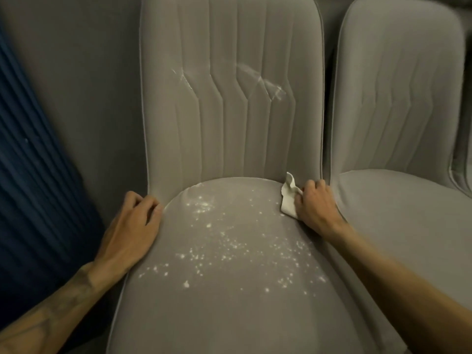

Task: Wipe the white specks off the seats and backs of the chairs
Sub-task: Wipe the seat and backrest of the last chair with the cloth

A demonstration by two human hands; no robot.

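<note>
Pinching crumpled white tissue [287,203] in right hand [315,208], resting relaxed left hand [132,223] on grey fabric seat [229,318]; best sweeping white specks [201,208] lightly toward frame bottom.

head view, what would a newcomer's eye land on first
The white specks scattered across the grey chair seat in the centre, with white smears on its backrest above. At the seat's right rear, the right hand grips a white cloth; the left hand rests on its left edge.
</note>
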